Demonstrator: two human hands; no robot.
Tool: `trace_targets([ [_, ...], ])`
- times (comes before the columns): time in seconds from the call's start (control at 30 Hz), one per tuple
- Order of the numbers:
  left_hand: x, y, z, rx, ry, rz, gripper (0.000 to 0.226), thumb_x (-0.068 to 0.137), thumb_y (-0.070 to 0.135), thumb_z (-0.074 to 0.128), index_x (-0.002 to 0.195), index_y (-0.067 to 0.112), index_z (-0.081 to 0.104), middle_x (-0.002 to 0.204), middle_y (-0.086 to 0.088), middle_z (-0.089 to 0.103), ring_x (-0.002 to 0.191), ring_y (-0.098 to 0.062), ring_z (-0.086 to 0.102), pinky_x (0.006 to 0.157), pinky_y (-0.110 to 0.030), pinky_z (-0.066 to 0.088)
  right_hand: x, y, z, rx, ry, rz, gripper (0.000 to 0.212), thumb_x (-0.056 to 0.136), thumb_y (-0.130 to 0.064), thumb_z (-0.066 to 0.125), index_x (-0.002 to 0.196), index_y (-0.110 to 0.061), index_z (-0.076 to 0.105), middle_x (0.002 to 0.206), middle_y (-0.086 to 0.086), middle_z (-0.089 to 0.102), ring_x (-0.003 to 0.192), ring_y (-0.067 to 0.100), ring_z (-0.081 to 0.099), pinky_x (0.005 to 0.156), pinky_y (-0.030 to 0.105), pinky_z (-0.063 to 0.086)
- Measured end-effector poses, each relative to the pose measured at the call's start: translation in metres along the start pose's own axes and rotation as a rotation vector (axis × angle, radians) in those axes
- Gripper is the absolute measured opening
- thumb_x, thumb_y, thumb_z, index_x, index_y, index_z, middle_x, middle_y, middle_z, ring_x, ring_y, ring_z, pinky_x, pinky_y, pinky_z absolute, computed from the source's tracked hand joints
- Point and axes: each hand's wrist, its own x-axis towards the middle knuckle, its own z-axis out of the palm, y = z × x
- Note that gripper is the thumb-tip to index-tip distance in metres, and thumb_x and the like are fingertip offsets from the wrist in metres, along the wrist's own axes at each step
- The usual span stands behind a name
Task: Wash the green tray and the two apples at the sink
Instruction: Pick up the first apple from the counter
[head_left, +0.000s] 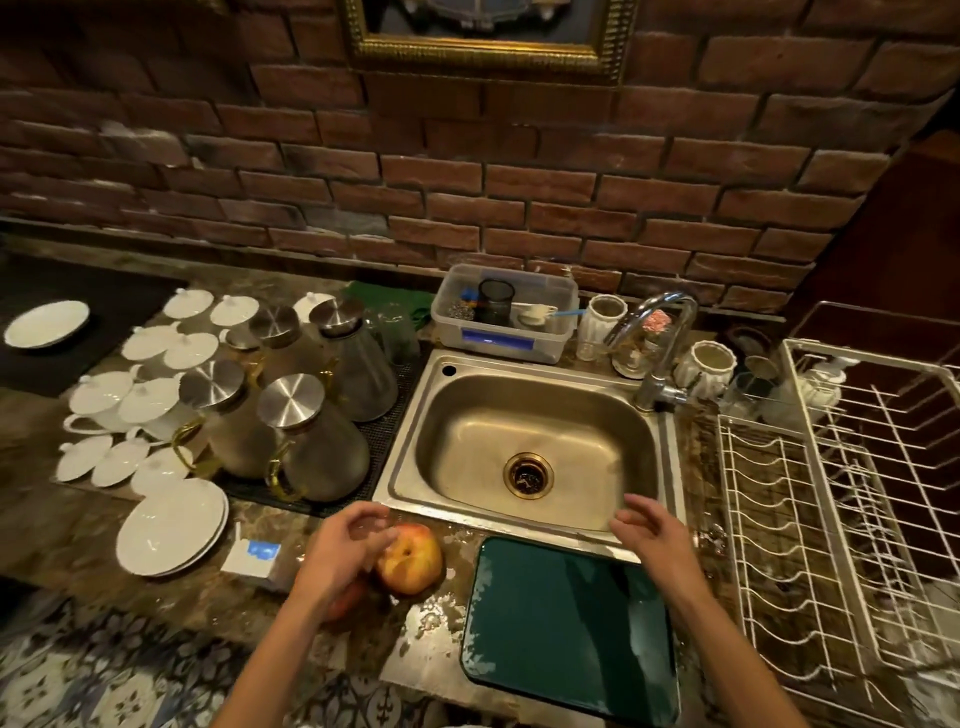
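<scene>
The green tray (566, 623) lies flat and wet on the counter in front of the steel sink (535, 447). One red-yellow apple (413, 561) sits on the counter left of the tray. A second apple (347, 600) shows only as a red patch under my left wrist. My left hand (345, 551) hovers beside the first apple, fingers loosely curled, gripping nothing. My right hand (649, 532) hangs over the sink's front rim above the tray's far edge, fingers relaxed and empty.
The faucet (660, 343) stands at the sink's back right, with no water visible. Glass jugs with steel lids (291, 426) and white plates (171, 525) crowd the left counter. A white wire dish rack (831, 519) fills the right. A plastic box (504, 312) sits behind the sink.
</scene>
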Motion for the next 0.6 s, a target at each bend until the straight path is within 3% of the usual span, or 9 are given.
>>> trace_targets([
  [0.07,0.002,0.007,0.002,0.097,-0.061,0.031,0.044,0.074,0.003,0.085,0.112,0.019,0.068,0.104,-0.004,0.072,0.096,-0.016,0.067,0.079,-0.019,0.055,0.002,-0.010,0.010,-0.022,-0.057,-0.044,0.050,0.087,-0.008,0.073,0.133,-0.014,0.057,0.108,0.002,0.065,0.096,0.010,0.063,0.078,0.019,0.052],
  [0.17,0.006,0.007,0.007,0.299,-0.143,0.084,0.069,0.068,0.013,0.090,0.128,0.025,0.060,0.120,0.006,0.061,0.112,-0.011,0.058,0.095,-0.022,0.046,0.000,-0.026,0.033,-0.140,-0.166,-0.124,0.058,0.082,-0.014,0.078,0.135,-0.025,0.056,0.116,-0.002,0.064,0.105,0.015,0.062,0.089,0.031,0.056],
  [0.27,0.010,0.007,0.015,0.487,-0.273,0.081,0.088,0.063,0.017,0.093,0.140,0.023,0.052,0.132,0.003,0.054,0.124,-0.015,0.052,0.108,-0.031,0.043,0.000,-0.025,0.062,-0.257,-0.362,-0.184,0.073,0.076,-0.021,0.084,0.139,-0.033,0.050,0.128,-0.007,0.057,0.112,0.008,0.056,0.088,0.017,0.051],
  [0.33,0.018,0.004,0.017,0.508,-0.376,0.034,0.097,0.061,0.014,0.093,0.146,0.022,0.047,0.142,0.001,0.050,0.132,-0.019,0.049,0.112,-0.036,0.043,0.004,-0.020,0.091,-0.336,-0.483,-0.189,0.083,0.073,-0.021,0.086,0.144,-0.033,0.045,0.139,-0.006,0.051,0.122,0.009,0.051,0.098,0.021,0.048],
  [0.43,0.034,0.005,0.020,0.549,-0.498,0.008,0.099,0.061,0.011,0.092,0.147,0.022,0.044,0.138,0.005,0.051,0.131,-0.016,0.049,0.100,-0.015,0.045,0.010,-0.009,0.131,-0.410,-0.588,-0.155,0.097,0.068,-0.023,0.089,0.151,-0.028,0.038,0.150,-0.003,0.043,0.137,0.015,0.041,0.114,0.037,0.040],
  [0.6,0.062,0.016,0.025,0.720,-0.685,0.036,0.090,0.065,0.015,0.089,0.145,0.023,0.048,0.139,-0.001,0.058,0.128,-0.019,0.054,0.112,-0.035,0.042,0.023,0.013,0.172,-0.482,-0.661,-0.146,0.104,0.063,-0.032,0.091,0.151,-0.025,0.036,0.148,-0.003,0.046,0.135,0.015,0.043,0.115,0.036,0.038],
])
